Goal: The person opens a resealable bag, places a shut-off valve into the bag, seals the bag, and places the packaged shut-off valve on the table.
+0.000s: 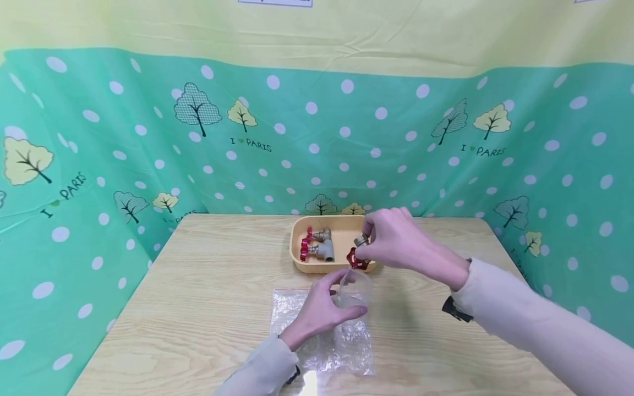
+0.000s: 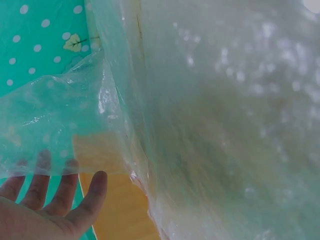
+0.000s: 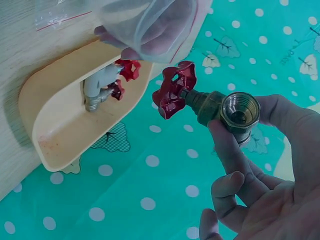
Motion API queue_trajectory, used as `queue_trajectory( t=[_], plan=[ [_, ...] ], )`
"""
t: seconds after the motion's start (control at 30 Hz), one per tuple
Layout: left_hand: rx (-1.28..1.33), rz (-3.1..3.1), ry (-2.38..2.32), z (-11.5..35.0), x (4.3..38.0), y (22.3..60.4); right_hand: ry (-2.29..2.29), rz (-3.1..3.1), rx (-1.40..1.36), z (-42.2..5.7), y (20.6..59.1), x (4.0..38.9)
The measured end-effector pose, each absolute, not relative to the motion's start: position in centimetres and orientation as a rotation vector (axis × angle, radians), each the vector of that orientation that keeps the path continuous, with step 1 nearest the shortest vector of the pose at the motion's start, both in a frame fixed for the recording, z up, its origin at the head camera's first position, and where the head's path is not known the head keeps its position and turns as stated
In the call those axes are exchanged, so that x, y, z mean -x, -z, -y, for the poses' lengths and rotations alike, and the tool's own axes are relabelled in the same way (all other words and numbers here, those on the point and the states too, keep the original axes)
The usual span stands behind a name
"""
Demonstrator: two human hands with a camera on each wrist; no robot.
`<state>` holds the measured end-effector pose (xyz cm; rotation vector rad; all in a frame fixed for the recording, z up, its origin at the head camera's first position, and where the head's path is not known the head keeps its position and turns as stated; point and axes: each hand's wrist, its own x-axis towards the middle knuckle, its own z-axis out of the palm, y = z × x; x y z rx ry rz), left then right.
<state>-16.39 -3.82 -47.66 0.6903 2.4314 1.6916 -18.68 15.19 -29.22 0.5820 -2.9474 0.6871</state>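
In the head view my right hand (image 1: 396, 236) pinches a brass gate valve (image 3: 227, 115) by its body, above the tray's right end. Its red handwheel (image 3: 175, 90) points toward the mouth of a clear plastic bag (image 1: 359, 286). My left hand (image 1: 322, 305) holds that bag up, thumb and fingers spread around it, with the mouth gaping. Through the film in the left wrist view, the left fingers (image 2: 65, 195) look nearly straight. Two more valves (image 1: 319, 245) with red handwheels lie at the left end of the beige tray (image 1: 337, 269).
Below the left hand, a flat clear zip bag (image 1: 354, 346) lies on the wooden table (image 1: 208, 313). Green dotted cloth (image 1: 297, 132) hangs behind the table and along both sides. The tray stands near the table's back edge.
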Motion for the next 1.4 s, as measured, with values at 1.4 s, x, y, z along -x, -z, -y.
queue_trajectory(
  t=[1.4],
  plan=[
    [-0.720, -2.466, -1.685, 3.6, 16.7, 47.5, -0.691, 3.027, -0.570, -14.0, 30.6, 16.2]
  ],
)
